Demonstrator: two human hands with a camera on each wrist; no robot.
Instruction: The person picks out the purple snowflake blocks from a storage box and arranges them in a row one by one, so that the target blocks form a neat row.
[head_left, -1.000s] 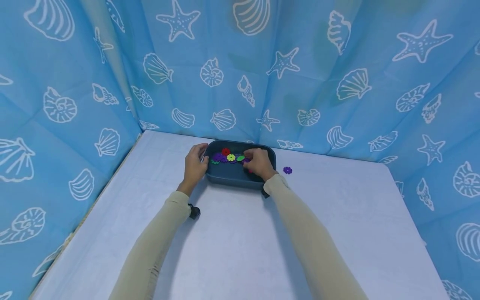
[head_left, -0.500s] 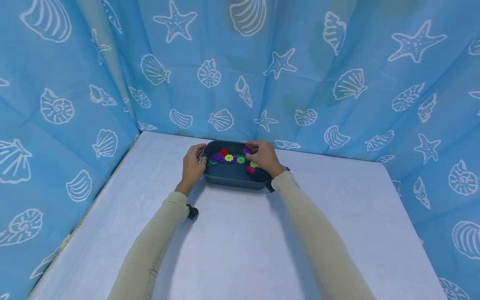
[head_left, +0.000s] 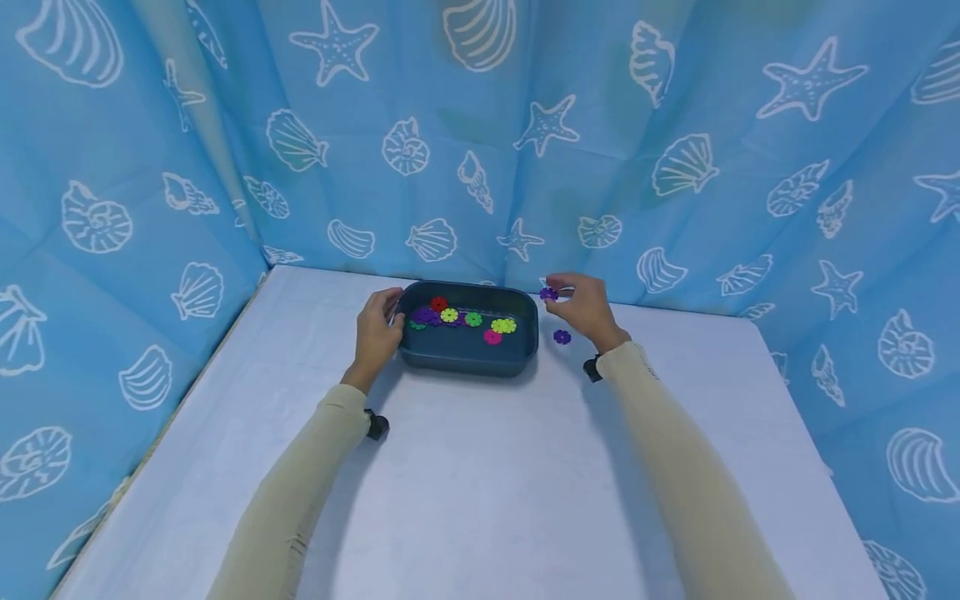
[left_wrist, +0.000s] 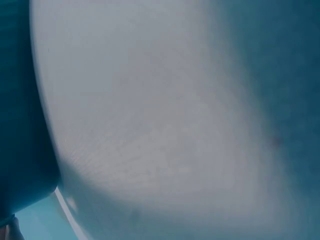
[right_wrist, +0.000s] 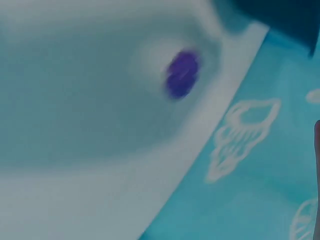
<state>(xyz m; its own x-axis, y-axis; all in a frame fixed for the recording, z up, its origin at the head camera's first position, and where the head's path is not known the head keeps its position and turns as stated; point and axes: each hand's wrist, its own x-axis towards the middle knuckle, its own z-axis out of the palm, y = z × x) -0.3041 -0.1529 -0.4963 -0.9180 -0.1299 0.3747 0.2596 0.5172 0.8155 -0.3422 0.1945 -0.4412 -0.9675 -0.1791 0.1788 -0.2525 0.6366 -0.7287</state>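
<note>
seemingly mid-transfer, the right hand (head_left: 585,308) is pinching a purple flower-shaped disc (head_left: 549,293) right of the tray (head_left: 465,363) the left hand (head_left: 377,331) is gripping, probably needing to lower it onto the table (head_left: 480,467).

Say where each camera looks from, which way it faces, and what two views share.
Head: on the person's head, facing forward and down at the tray, table and curtain; left hand, right hand and sleeves show.
Left wrist: facing the blurred tabletop beside what looks like the tray's wall; no hand clearly recognisable.
Right wrist: facing the table's edge and curtain, a purple disc in view; the sliver at right is probably a finger.
Shared: head and right wrist both show curtain and, apparently, the same loose disc.
</note>
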